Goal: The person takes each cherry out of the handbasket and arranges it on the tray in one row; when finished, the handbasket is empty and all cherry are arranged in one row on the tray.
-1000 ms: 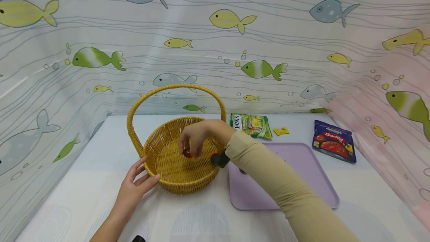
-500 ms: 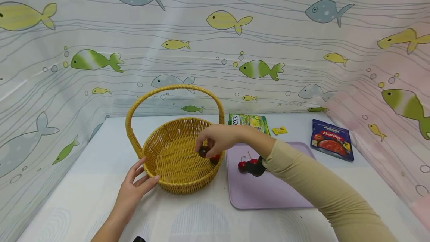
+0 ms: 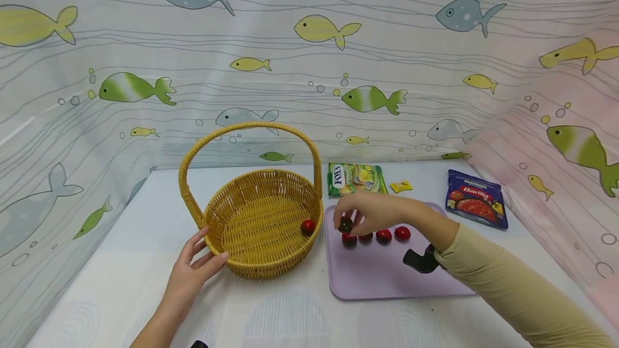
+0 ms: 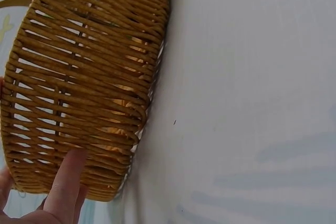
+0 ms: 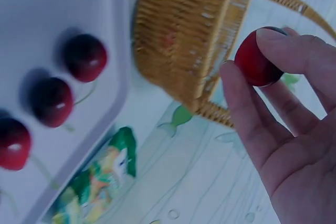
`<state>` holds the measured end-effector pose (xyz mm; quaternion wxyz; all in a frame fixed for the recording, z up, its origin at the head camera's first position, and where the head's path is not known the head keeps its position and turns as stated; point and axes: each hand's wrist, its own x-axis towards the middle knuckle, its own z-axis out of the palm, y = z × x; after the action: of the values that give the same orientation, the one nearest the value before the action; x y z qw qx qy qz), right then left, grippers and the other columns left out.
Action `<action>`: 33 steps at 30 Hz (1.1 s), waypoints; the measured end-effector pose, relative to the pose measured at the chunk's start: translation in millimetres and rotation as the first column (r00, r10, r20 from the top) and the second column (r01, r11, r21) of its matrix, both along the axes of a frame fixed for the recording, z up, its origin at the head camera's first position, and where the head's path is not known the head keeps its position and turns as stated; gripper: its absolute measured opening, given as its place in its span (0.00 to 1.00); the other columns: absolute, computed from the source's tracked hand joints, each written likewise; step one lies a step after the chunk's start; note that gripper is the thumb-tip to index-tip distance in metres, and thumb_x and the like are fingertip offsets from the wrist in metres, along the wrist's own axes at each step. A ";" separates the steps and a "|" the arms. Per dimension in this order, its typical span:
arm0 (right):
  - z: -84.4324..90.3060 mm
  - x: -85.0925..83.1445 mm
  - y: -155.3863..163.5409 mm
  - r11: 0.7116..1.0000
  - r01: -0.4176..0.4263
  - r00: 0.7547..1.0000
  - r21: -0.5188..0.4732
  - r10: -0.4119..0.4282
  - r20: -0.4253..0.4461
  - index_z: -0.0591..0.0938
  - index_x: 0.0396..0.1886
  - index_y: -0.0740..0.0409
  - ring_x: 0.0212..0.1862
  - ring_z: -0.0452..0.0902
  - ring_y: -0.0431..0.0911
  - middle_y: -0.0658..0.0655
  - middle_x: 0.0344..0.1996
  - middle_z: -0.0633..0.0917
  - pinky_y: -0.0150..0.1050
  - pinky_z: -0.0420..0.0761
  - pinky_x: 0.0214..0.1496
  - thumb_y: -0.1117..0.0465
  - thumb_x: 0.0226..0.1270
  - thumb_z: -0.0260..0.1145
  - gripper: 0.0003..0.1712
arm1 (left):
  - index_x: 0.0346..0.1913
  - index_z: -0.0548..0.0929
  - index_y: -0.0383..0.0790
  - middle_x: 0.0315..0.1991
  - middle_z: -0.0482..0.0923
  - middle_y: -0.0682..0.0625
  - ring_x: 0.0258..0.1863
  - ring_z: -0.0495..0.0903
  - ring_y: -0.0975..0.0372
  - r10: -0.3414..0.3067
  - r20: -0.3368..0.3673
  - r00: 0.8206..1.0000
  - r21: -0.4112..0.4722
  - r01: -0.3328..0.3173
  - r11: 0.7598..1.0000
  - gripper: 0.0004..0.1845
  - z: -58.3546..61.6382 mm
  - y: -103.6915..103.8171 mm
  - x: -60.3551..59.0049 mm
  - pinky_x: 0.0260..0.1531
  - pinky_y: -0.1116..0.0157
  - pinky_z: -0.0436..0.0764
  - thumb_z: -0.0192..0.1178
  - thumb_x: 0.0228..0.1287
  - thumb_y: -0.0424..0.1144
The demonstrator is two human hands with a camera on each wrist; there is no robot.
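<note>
In the head view my right hand (image 3: 368, 211) pinches a dark red cherry (image 3: 345, 224) above the left part of a lilac tray (image 3: 382, 281). The right wrist view shows that cherry (image 5: 254, 60) between thumb and fingers. Several more cherries (image 3: 383, 237) lie in a row on the tray below. One red cherry (image 3: 307, 227) sits at the right inside a round wicker basket (image 3: 261, 267) with a tall handle. My left hand (image 3: 195, 268) touches the basket's front left rim with spread fingers. Up close, a finger (image 4: 67, 184) rests against the woven outer wall.
Behind the tray lie a green Fox's sweets bag (image 3: 357, 179) and a small yellow packet (image 3: 401, 186). A blue Barilla pouch (image 3: 476, 200) lies at the right. A fish-patterned cloth (image 3: 275, 85) rises behind the table. A black strap piece (image 3: 422, 260) hangs at the right wrist.
My right hand has lifted a cherry out of the basket and carried it right, over the tray. The left hand stays at the basket rim.
</note>
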<state>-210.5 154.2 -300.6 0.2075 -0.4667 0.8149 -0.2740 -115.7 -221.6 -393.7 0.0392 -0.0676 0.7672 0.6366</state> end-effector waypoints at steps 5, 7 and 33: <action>-12.7 2.5 29.2 0.998 0.054 0.998 -0.022 -0.053 0.036 0.80 0.40 0.54 0.43 0.77 0.41 0.46 0.39 0.79 0.34 0.80 0.43 0.73 0.55 0.67 0.14 | 0.74 0.45 0.52 0.70 0.43 0.37 0.65 0.56 0.45 0.001 0.002 1.000 0.003 -0.001 1.000 0.43 -0.1 0.7 -0.3 0.45 0.70 0.76 0.61 0.63 0.42; -16.7 3.9 39.1 0.997 0.077 0.997 -0.025 -0.076 0.033 0.81 0.40 0.54 0.43 0.77 0.41 0.48 0.40 0.79 0.34 0.80 0.44 0.71 0.56 0.68 0.13 | 0.74 0.45 0.52 0.70 0.43 0.37 0.66 0.56 0.45 0.002 0.003 1.000 0.005 -0.002 1.000 0.43 0.0 0.9 -0.3 0.45 0.70 0.76 0.61 0.63 0.42; -71.0 9.5 142.3 0.938 0.334 0.936 -0.095 -0.342 -0.085 0.83 0.40 0.57 0.41 0.76 0.43 0.49 0.39 0.80 0.44 0.80 0.43 0.69 0.51 0.72 0.15 | 0.74 0.46 0.51 0.70 0.43 0.37 0.65 0.57 0.46 0.007 -0.005 1.000 0.019 -0.007 1.000 0.43 0.2 1.7 -0.2 0.43 0.73 0.76 0.61 0.63 0.40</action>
<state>-200.9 296.5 -371.6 0.0976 -0.3406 0.8808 -0.3140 -115.9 -219.9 -393.5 0.0356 -0.0685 0.7609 0.6443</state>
